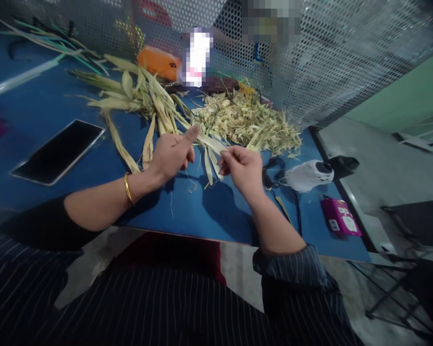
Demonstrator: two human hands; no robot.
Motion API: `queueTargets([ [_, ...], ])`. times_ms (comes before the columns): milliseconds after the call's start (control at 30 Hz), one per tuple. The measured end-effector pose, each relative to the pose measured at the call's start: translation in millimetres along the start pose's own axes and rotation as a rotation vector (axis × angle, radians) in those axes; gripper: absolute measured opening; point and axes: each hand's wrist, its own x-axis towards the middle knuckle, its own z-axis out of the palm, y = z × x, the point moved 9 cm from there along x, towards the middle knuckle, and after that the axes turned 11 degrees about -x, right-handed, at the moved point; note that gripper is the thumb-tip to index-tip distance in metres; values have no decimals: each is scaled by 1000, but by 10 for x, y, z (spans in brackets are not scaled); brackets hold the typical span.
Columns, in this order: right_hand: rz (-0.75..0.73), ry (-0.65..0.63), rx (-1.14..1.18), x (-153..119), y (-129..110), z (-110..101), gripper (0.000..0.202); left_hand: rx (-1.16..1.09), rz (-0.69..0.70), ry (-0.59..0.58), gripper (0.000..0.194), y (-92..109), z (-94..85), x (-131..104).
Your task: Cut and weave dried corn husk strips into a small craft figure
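A pale strip of corn husk (213, 143) spans the gap between my hands, just above the blue table (223, 216). My right hand (243, 170) pinches its near end between thumb and fingers. At the other end, my left hand (175, 153) is closed with the thumb raised beside the strip; the exact grip is partly hidden. Narrow husk pieces (210, 166) hang below the strip between the hands. Behind my left hand lies a bundle of long dried husks (130, 91). A heap of shredded husk (245, 117) spreads beyond my right hand.
A phone (59, 151) lies at left. At right are a white-wrapped cone (308, 175), a dark cord (299, 211) and a magenta packet (341, 216). An orange packet (159, 62) stands against the perforated metal screen (310, 57). Green strips (72, 50) lie at far left.
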Motion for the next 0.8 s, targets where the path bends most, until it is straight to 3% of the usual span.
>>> queueTargets([
  [67, -71, 18, -135, -9, -58, -23, 23, 183, 223, -4, 56, 286, 5, -75],
  [133, -159, 0, -264, -47, -142, 23, 23, 348, 445, -82, 50, 487, 110, -154],
  [233, -319, -4, -425, -130, -296, 106, 23, 560, 529, -271, 49, 410, 311, -174],
  [400, -380, -41, -398, -132, -357, 103, 25, 625, 324, -439, 52, 109, 388, -90],
  [533, -266, -111, -329, -19, -235, -40, 22, 405, 151, -415, 36, 97, 294, 13],
  [633, -101, -145, -579, 41, -46, -132, 28, 293, 5, -315, 29, 24, 160, 106],
  [800, 43, -355, -948, -17, 181, 44, 23, 66, -127, -248, 30, -88, 74, 136],
])
